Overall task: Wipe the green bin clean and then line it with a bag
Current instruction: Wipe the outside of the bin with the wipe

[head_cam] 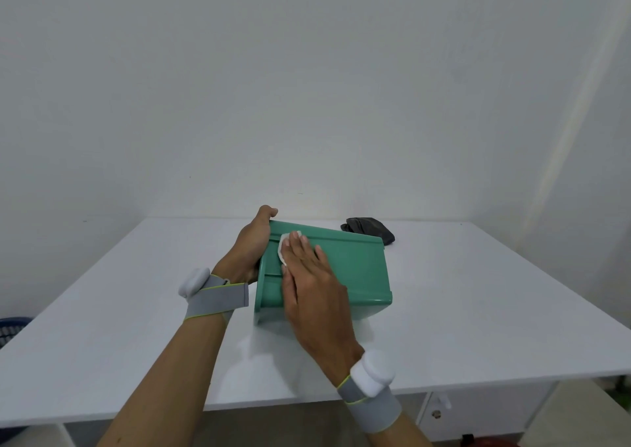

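The green bin (355, 269) lies on its side on the white table (478, 293), its rim end toward the left. My left hand (251, 245) grips that left end, thumb over the top edge. My right hand (309, 276) lies flat on the bin's upward-facing side, fingers straight, pressing a small white wipe (284, 248) against it near the left end. Most of the wipe is hidden under my fingers. A folded dark bag (370, 228) lies on the table just behind the bin's right end.
The table stands against a white wall. A blue basket (12, 327) shows at the far left below table level. A drawer front with a lock (436, 413) sits under the table's right front edge. Both wrists wear grey straps with white sensors.
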Available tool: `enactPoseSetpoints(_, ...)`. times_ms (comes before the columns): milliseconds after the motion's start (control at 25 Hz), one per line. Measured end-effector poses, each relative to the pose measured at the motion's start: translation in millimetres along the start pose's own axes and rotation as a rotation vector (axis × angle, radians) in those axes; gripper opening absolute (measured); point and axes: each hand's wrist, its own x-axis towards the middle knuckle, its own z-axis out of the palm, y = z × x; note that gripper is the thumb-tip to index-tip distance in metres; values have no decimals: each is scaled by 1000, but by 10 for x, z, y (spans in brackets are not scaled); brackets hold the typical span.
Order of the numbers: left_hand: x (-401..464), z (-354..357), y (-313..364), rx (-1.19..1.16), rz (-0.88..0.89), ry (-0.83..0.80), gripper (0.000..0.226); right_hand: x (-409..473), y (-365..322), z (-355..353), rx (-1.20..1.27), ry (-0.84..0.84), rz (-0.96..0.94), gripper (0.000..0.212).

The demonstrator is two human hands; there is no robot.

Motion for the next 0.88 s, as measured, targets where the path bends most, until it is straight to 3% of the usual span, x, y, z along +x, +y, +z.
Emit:
enactPoseSetpoints(600, 11, -27, -13, -15, 0, -28, 35, -225, 953, -448, -16, 17, 27, 46)
enactPoseSetpoints(880, 7, -24, -26, -25, 13, -15, 33, -278, 1004, -438, -3, 76, 94, 46)
